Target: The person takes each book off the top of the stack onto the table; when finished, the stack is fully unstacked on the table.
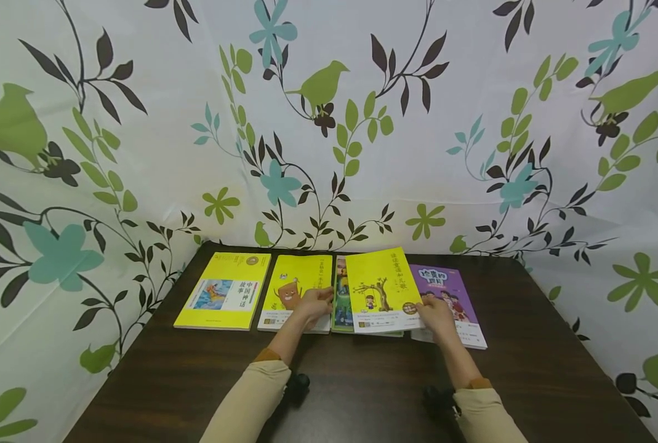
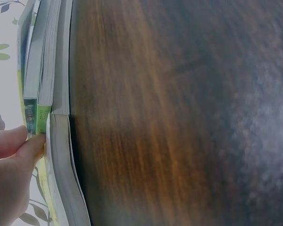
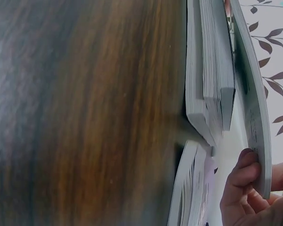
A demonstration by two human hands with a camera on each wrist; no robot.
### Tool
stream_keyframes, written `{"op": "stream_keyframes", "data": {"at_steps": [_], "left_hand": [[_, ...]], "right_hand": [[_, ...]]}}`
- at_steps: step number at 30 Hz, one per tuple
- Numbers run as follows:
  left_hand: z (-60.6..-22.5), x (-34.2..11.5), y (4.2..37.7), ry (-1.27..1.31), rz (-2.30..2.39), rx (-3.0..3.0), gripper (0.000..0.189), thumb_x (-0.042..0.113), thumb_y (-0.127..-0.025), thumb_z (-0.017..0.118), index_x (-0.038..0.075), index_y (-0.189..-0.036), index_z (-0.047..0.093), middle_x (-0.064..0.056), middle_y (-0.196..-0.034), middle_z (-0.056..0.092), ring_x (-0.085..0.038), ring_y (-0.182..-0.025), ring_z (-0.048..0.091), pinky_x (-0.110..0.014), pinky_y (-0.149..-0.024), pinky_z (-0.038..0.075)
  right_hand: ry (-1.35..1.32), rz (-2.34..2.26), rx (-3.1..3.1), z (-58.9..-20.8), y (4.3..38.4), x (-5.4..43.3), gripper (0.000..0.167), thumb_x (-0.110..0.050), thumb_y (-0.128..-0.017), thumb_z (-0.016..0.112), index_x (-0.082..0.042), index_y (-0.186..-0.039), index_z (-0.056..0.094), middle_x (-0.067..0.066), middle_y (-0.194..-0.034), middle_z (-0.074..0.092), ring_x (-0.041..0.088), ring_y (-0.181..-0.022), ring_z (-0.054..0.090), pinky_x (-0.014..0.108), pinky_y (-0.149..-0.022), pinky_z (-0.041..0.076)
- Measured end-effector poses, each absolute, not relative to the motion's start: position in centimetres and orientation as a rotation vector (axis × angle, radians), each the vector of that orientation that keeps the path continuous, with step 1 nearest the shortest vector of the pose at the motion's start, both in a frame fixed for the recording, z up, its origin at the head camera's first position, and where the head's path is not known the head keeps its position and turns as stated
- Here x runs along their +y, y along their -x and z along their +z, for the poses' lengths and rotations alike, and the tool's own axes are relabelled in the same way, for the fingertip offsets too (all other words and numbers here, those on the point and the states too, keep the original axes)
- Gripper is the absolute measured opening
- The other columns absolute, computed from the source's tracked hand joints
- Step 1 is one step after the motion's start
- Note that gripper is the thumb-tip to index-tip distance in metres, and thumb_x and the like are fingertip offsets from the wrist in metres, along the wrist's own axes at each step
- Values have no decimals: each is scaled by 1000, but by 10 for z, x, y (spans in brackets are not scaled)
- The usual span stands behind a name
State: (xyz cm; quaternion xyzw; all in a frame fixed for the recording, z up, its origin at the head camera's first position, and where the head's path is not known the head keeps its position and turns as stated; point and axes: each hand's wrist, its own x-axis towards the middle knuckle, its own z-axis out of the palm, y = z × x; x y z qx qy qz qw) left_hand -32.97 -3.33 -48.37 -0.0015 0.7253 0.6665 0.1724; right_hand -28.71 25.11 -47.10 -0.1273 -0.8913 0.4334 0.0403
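Note:
My right hand (image 1: 438, 317) pinches the lower right corner of a thin yellow book (image 1: 381, 286) with a tree and a child on its cover. That corner is raised above a stack of books, as the right wrist view shows, with the fingers (image 3: 245, 169) beneath and the thumb side above. My left hand (image 1: 313, 304) is at the stack's left side. Its fingertips (image 2: 35, 143) touch the spines, close to a green spine (image 2: 43, 113). Underneath the yellow book, a colourful illustrated book (image 1: 342, 301) shows at the left; most of its cover is hidden.
Left of the stack lie a yellow book with a brown cartoon figure (image 1: 290, 292), partly behind my left hand, and another yellow book (image 1: 220, 264). A purple book (image 1: 461, 295) lies to the right. The dark wooden table (image 1: 356, 381) meets a leaf-patterned cloth (image 1: 329, 203) behind.

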Motion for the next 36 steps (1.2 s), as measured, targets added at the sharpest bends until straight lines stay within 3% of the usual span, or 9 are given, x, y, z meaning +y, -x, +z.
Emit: {"op": "stream_keyframes", "data": {"at_steps": [10,18,25,36], "left_hand": [[-488,-35,332,-20,1911,2050,69,-23,-82,47,-5,-147,36,-21,-156,32,-36,-144,30,-27,-68,37],[-488,-35,331,-21,1875,2079,65,-20,-86,49,-3,-148,37,-20,-155,35,-34,-143,33,-26,-73,40],[-490,-34,332,0,1878,2090,64,-20,-86,49,-3,-147,38,-20,-154,37,-34,-143,35,-26,-75,41],[-490,-35,333,32,1866,2091,66,-20,-85,51,-1,-147,40,-18,-154,38,-33,-142,36,-24,-78,43]], "right_hand": [[439,1401,-2705,-473,284,267,41,-14,-97,49,15,-125,53,31,-112,58,34,-92,54,27,-66,41],[492,1527,-2653,-470,279,286,44,-15,-99,44,15,-130,49,30,-116,53,29,-92,53,24,-66,42],[549,1598,-2631,-466,272,303,53,-17,-101,42,14,-144,35,30,-123,51,24,-91,54,23,-66,46],[625,1625,-2618,-464,270,330,54,-22,-102,41,16,-141,35,30,-122,50,19,-85,57,24,-64,48]]}}
